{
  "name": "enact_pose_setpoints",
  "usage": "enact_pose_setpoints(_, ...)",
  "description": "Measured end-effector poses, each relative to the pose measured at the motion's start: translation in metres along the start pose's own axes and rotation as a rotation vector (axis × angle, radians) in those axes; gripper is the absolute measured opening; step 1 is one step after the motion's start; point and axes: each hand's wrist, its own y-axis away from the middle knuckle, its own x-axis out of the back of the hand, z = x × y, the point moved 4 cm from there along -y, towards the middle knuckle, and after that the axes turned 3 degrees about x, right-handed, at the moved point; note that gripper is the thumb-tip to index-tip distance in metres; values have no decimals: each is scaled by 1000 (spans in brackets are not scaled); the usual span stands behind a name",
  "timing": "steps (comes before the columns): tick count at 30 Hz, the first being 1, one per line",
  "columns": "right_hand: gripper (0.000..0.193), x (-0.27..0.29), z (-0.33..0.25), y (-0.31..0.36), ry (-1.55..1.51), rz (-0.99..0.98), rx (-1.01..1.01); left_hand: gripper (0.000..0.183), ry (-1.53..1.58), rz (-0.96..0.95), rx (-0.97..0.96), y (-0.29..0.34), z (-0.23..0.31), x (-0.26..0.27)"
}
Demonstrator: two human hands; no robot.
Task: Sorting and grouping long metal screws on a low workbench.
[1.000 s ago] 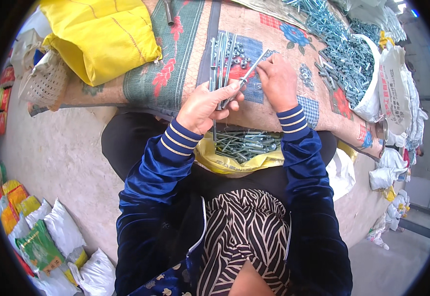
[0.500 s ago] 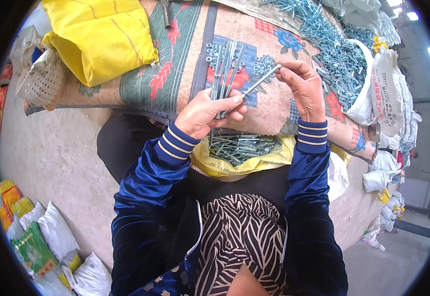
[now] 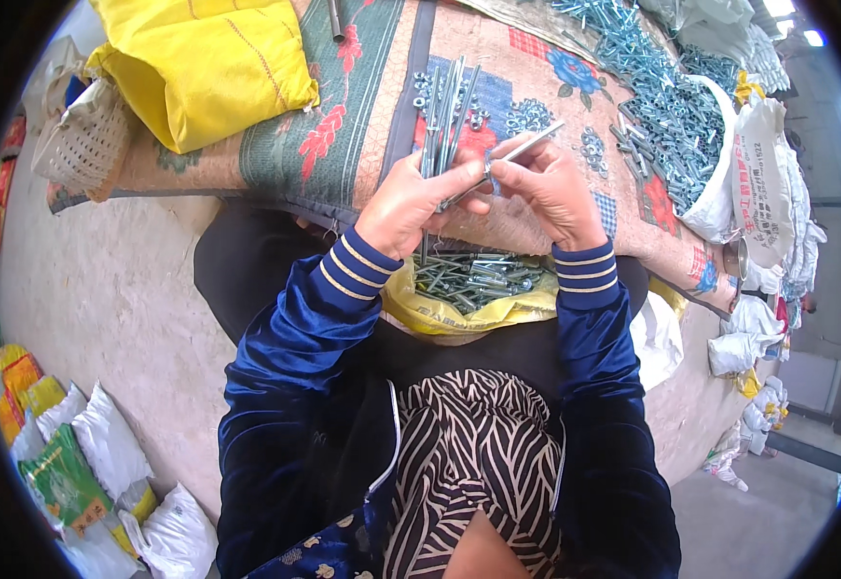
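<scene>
My left hand is closed round a bundle of long metal bolts, which stand up out of the fist, some ends showing below it. One more long bolt slants up to the right from between my hands. The fingers of my right hand are pinched on it close to my left thumb; a small nut seems to be at that spot, mostly hidden by the fingertips. Loose nuts lie on the patterned quilt just beyond. Below my hands a yellow sack holds many bolts.
A large heap of bolts lies at the far right beside a white sack. At the far left are a yellow bag, a white perforated basket and a metal tube. Filled sacks stand on the floor lower left.
My right hand has moved left and down from the single bolt's far end to its part near my left thumb. The bundle stays in my left hand.
</scene>
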Motion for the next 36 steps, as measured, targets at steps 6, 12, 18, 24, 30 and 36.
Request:
enact_pose_setpoints(6, 22, 21, -6, 5, -54, 147, 17, 29, -217, -85, 80, -1, 2, 4)
enact_pose_setpoints(12, 29, 16, -13, 2, 15, 189, 220, 29, -123, -117, 96, -4, -8, 1)
enact_pose_setpoints(18, 36, 31, -22, 8, 694, 281, -248, 26, -175, 26, -96, 3, -6, -1)
enact_pose_setpoints(24, 30, 34, -22, 6, 335, 118, 51, 25, -171, 7, -142, 4, -5, -6)
enact_pose_setpoints(30, 27, 23, -24, 4, 259, 238, 238, 25, -192, 10, -126, 3, -7, -1)
enact_pose_setpoints(36, 30, 16, -20, 5, 325, 248, 167, 23, -175, -7, -78, 3, -9, -2)
